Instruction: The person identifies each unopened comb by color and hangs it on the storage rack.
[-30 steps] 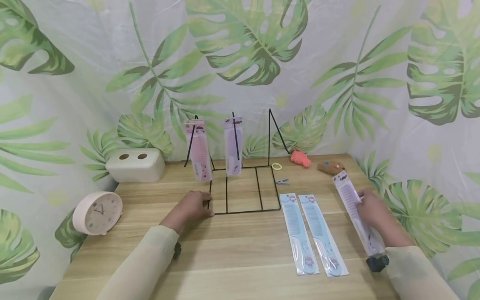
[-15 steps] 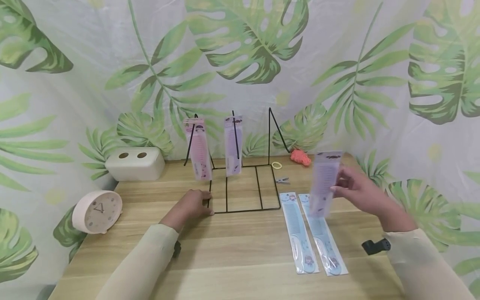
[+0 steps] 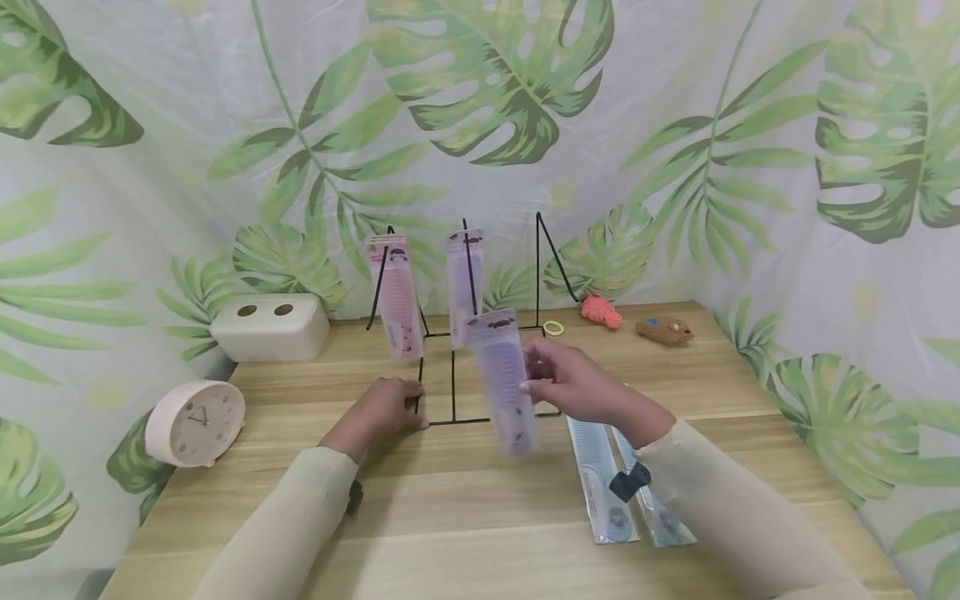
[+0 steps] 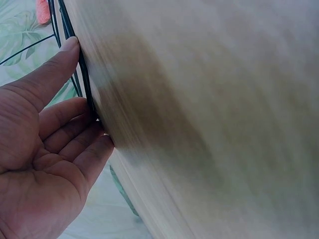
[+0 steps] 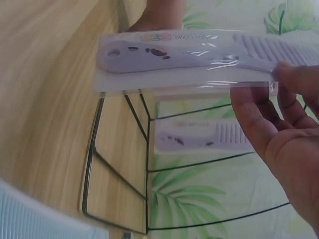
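My right hand pinches a packaged purple comb by its edge, holding it up in front of the black wire rack. In the right wrist view the comb's handle and clear sleeve show plainly. Another purple comb hangs on the rack's middle hook, and pink combs hang on the left one; the right hook bears nothing. My left hand holds the front left corner of the rack's base, thumb and fingers against the wire. Two packaged blue combs lie at right, partly covered by my right forearm.
On the left stand a pink clock and a white box with two holes. Behind the rack's right side lie a yellow ring, a coral bundle and a brown toy. A leaf-patterned curtain backs the table.
My right hand has lifted the purple comb from the table's right side and carried it left, over the blue combs, to the rack's front. The left hand has stayed at the rack's corner.
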Demonstrator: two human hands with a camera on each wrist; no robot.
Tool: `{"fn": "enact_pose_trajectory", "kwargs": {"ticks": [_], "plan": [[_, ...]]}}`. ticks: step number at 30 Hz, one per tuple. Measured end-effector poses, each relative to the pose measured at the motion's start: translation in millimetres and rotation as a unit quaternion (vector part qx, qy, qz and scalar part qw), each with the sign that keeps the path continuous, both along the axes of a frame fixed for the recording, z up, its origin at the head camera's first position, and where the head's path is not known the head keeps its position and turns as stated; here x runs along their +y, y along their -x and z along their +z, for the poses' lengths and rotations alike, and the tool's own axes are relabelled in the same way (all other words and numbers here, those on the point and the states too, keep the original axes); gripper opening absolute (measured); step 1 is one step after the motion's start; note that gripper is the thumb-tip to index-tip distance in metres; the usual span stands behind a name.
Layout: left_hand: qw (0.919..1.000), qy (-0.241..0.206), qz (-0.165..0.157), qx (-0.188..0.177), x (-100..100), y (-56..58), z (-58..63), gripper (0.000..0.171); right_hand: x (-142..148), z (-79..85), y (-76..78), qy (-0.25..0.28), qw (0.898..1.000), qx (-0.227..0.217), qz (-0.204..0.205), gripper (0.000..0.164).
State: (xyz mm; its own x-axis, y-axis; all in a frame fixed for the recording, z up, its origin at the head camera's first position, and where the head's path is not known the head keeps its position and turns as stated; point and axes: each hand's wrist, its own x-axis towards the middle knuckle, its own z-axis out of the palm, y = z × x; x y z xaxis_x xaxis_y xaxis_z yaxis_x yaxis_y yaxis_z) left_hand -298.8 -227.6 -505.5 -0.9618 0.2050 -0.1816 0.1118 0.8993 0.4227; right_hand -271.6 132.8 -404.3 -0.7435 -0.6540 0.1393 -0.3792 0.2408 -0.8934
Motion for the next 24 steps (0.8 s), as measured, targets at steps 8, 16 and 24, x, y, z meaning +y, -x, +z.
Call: {"fn": "enact_pose_trajectory", "kwargs": {"ticks": [8,16,24], "plan": [[0.9999,0.011,-0.011,0.006,0,-0.3,-0.7,0.067,-22,-10.6,10.3,-0.002,0.999,-0.033,-0.030,0.019],[0.9998,0.009,-0.013,0.013,0,-1.0,0.7,0.066,-27,-14.7,11.1,-0.002,0.999,-0.032,-0.038,0.018],[0.9998,0.006,-0.013,0.015,1,0.3,0.4,0.066,-33,-11.1,17.1,0.013,0.997,-0.038,-0.067,0.018]]}}
